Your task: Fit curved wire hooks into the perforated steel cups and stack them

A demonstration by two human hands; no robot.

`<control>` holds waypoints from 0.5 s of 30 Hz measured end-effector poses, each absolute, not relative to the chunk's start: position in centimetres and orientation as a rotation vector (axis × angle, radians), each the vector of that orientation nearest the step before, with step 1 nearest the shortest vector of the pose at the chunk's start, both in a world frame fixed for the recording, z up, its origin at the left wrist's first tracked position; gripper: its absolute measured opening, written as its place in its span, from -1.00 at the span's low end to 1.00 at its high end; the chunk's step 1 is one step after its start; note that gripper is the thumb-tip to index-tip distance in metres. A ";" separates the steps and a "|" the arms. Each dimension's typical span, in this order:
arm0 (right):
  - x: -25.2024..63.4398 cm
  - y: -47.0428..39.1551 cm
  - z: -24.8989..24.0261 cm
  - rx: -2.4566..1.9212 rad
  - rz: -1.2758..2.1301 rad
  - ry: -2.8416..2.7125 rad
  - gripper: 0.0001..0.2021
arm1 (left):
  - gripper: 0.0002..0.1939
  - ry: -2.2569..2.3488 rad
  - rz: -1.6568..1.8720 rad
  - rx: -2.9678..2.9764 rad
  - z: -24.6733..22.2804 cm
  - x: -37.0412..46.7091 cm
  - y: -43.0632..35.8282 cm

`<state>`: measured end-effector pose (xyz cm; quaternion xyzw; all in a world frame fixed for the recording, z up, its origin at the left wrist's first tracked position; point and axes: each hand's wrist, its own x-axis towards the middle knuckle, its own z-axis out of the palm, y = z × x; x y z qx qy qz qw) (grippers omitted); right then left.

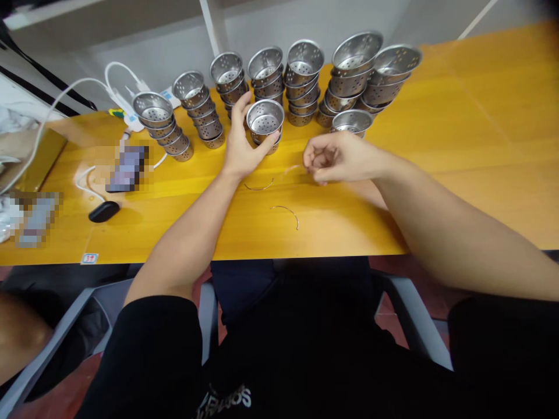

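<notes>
My left hand (242, 142) is closed around a small perforated metal cup (265, 119), thumb at the near rim and fingers on its left side. Another cup shows beneath it, the two stacked upright on the table. Right of this, my right hand (336, 157) is pinched above the table, with a faint, blurred thin wire (292, 169) at its fingertips. Two thin curved wires, one nearer the cup (259, 189) and one closer to me (290, 212), lie between my forearms. Just behind my right hand stands another perforated cup (353, 121), partly hidden by it.
Several stacks of perforated cups (305, 81) line the back of the yellow table (471, 157), some leaning. To the left lie a phone (127, 169), a black oval object (103, 212) and white cables (65, 84). Another person's leg (21, 331) is at lower left.
</notes>
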<state>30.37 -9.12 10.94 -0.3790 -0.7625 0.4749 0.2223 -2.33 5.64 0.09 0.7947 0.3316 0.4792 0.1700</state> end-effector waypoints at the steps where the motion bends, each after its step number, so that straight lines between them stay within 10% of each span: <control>1: 30.2 -9.3 11.0 -1.019 1.360 -2.017 -0.53 | 0.47 0.950 1.363 2.260 0.2 -2.3 5.5; 15: 29.9 -8.1 9.6 -1.022 1.132 -1.801 -0.37 | 0.47 0.988 1.382 2.277 1.3 -1.6 4.2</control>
